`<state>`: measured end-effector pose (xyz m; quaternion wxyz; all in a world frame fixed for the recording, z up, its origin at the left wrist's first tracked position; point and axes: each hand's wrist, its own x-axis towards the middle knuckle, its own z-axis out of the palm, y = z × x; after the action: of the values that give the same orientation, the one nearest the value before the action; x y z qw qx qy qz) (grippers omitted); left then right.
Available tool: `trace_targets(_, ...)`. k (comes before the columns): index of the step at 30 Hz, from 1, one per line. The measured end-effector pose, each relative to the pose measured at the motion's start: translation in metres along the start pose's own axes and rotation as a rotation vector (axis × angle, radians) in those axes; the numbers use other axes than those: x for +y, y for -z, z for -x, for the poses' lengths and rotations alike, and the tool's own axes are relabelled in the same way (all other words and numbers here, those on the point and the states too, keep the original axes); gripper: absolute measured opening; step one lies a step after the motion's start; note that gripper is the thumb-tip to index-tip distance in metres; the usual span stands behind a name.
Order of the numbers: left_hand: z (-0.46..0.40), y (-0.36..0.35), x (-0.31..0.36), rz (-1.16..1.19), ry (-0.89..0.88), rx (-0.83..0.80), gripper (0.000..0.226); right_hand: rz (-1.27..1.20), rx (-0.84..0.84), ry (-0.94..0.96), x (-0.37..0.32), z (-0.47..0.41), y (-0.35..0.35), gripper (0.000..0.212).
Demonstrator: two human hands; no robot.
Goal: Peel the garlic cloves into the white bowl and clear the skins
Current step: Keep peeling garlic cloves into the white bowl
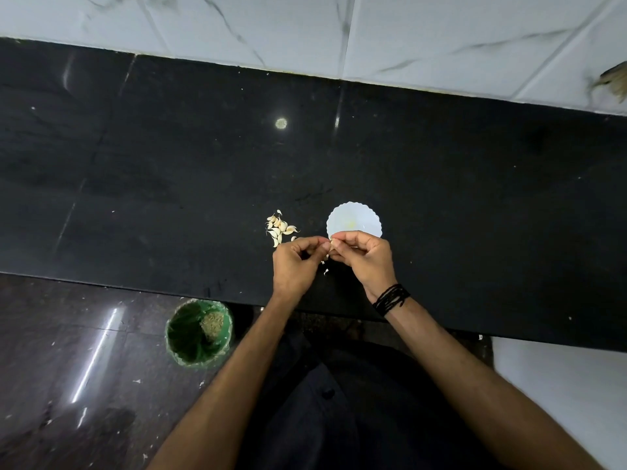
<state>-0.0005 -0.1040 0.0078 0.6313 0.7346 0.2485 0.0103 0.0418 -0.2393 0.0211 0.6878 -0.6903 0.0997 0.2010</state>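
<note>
Clove pinched between left hand & right hand, both grips narrow, just before white bowl. Skin papery, light; take at tip.

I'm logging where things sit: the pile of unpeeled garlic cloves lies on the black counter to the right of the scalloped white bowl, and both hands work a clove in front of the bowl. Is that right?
Not quite. In the head view the pile of unpeeled garlic cloves lies on the black stone counter to the left of the scalloped white bowl, not the right. The rest stands: the left hand and right hand pinch a clove in front of the bowl.
</note>
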Motion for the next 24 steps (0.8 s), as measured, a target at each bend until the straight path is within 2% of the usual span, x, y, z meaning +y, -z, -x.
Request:
trace_targets(3, 0.0, -0.001, 0.0, 0.037, 0.048, -0.001, 0.008, -0.005, -0.024, 0.014, 0.0, -0.001, 0.002, 0.011)
trace_targets(11, 0.0, -0.009, 0.005, -0.079, -0.037, 0.02, 0.009, -0.019, -0.029, 0.015, 0.0, -0.007, 0.008, 0.016)
trace_targets(16, -0.001, -0.01, 0.008, -0.047, -0.02, 0.058, 0.01, -0.049, -0.071, -0.021, -0.004, -0.011, 0.007, 0.019)
trace_targets(20, -0.001, -0.01, 0.007, 0.041, -0.024, 0.015, 0.025, -0.078, -0.113, -0.093, -0.008, -0.012, 0.008, 0.02)
trace_targets(24, 0.001, -0.011, 0.006, 0.078, 0.025, 0.054, 0.019, -0.123, -0.137, -0.128, -0.015, -0.011, 0.01, 0.019)
